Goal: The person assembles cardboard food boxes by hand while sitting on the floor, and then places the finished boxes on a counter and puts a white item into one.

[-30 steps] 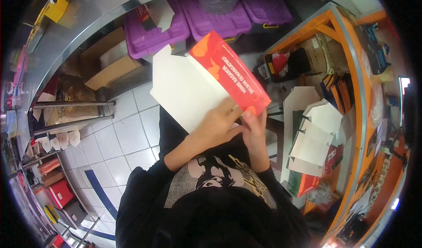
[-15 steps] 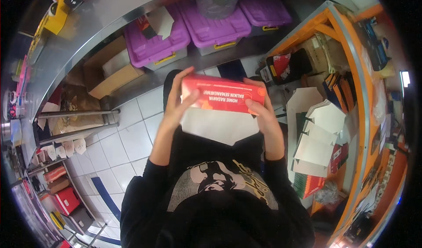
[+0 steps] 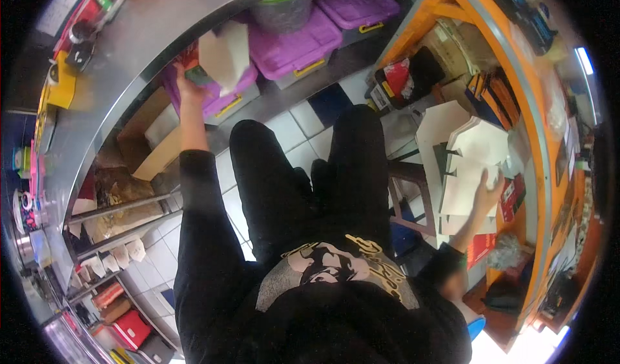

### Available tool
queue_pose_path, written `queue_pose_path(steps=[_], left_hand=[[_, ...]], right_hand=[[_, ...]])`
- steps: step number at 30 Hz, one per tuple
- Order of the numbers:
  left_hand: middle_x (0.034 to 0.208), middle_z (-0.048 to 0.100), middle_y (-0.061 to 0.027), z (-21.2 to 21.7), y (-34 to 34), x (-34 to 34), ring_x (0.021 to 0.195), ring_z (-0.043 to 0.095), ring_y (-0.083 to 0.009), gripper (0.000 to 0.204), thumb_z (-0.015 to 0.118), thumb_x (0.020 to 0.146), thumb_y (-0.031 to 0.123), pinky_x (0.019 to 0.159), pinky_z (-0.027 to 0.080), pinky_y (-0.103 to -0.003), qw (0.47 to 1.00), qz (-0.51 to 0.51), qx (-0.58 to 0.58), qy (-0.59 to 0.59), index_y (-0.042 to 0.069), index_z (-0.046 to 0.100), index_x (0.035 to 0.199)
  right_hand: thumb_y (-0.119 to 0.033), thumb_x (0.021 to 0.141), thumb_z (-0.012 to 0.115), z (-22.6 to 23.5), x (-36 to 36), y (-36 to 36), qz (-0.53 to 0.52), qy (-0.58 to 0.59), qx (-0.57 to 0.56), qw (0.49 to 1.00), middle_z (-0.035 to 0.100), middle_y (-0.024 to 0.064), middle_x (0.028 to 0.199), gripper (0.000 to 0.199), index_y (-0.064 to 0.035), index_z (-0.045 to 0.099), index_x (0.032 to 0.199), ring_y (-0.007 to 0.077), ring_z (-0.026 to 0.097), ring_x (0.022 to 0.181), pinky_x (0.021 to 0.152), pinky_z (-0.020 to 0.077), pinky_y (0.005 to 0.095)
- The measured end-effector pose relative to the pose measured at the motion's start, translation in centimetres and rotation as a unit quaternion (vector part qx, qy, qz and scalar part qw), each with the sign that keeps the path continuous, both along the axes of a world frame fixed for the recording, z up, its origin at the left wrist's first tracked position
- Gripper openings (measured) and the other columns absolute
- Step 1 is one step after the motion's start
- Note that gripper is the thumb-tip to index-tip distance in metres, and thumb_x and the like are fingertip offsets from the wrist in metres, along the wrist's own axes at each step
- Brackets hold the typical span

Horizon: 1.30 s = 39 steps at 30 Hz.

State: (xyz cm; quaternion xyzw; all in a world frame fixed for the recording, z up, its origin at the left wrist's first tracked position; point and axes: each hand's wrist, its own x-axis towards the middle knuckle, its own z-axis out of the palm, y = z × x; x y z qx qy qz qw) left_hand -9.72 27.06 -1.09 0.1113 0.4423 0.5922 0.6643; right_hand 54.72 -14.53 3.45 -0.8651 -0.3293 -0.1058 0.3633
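Box: The red-and-white box (image 3: 225, 57) is sitting at the left hand, above the purple lid (image 3: 216, 104); blur is obscuring whether it is bearing on it.
Left hand: The left hand (image 3: 190, 88) is touching the red side; the picture is not showing whether the fingers are pinching or merely resting.
Sheets: The stacked white sheets (image 3: 476, 146) are lying under the right hand (image 3: 485, 196), whose fingers are spreading over them without a visible pinch.
Handling: Supporting the box by its red side is probably sparing the white flap; light right fingertip pressure is likely avoiding creases.
Edges: The tabletop (image 3: 152, 38) is curving beyond the left hand; the orange rack (image 3: 415, 23) is enclosing the right hand's outer side.
Room: Tiles (image 3: 284, 128) and knees (image 3: 252, 138) are lying between the hands, apparently allowing sideways movement.
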Motion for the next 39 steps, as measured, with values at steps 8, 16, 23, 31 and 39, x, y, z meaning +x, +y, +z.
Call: queue_pose_path(steps=[8,16,23,31,39], left_hand=[[0.14,0.043,-0.0199,-8.7,-14.0,8.8,0.132,0.038,-0.0346,0.043,0.046,0.098,0.031,0.106,0.035,-0.051,0.963,-0.021,0.192,0.186,-0.008,0.062,0.101],[0.124,0.057,-0.0206,-5.0,-20.1,10.5,0.121,0.051,-0.0294,0.04,0.044,0.092,0.016,0.107,0.037,-0.04,0.916,0.187,0.129,0.331,-0.011,0.057,0.118],[0.113,0.062,-0.0216,-6.1,-20.5,10.5,0.105,0.058,-0.0271,0.05,0.036,0.101,0.031,0.098,0.044,-0.04,0.887,0.17,0.194,0.383,-0.008,0.058,0.079],[0.117,0.053,-0.0195,-6.0,-21.1,11.9,0.097,0.059,-0.0276,0.016,0.046,0.098,0.017,0.09,0.048,-0.042,0.931,0.09,0.207,0.287,0.006,0.037,0.103],[0.122,0.052,-0.0192,6.4,-26.5,21.6,0.103,0.058,-0.033,0.04,0.051,0.094,0.036,0.089,0.049,-0.045,0.933,-0.284,0.219,0.036,0.007,0.043,0.119]], right_hand=[[-0.084,0.048,0.065,-12.2,9.4,-16.2,-0.385,-0.219,-0.352,0.824,0.053,0.0283,0.121,0.129,0.0177,0.042,0.123,0.0432,0.052,0.112,0.094,0.0428,0.0492],[-0.077,0.052,0.071,-7.5,8.2,-15.5,-0.36,0.05,-0.37,0.855,0.066,0.0243,0.092,0.096,0.0116,0.065,0.09,0.0332,0.066,0.083,0.073,0.0523,0.0415],[-0.041,0.069,0.078,-6.5,3.0,-10.5,-0.435,-0.089,-0.302,0.844,0.05,0.0216,0.116,0.075,0.0016,0.048,0.123,0.0392,0.054,0.106,0.077,0.0536,0.0479],[-0.003,0.079,0.061,-2.7,4.5,-12.5,-0.338,-0.093,-0.019,0.936,0.057,0.0196,0.1,0.026,0.0026,0.053,0.103,0.034,0.061,0.089,0.077,0.0511,0.0412],[-0.003,0.093,0.051,12.8,-12.0,-3.1,0.211,-0.126,0.202,0.948,0.059,0.0158,0.107,0.012,-0.0005,0.045,0.103,0.021,0.058,0.097,0.087,0.0476,0.0346]])
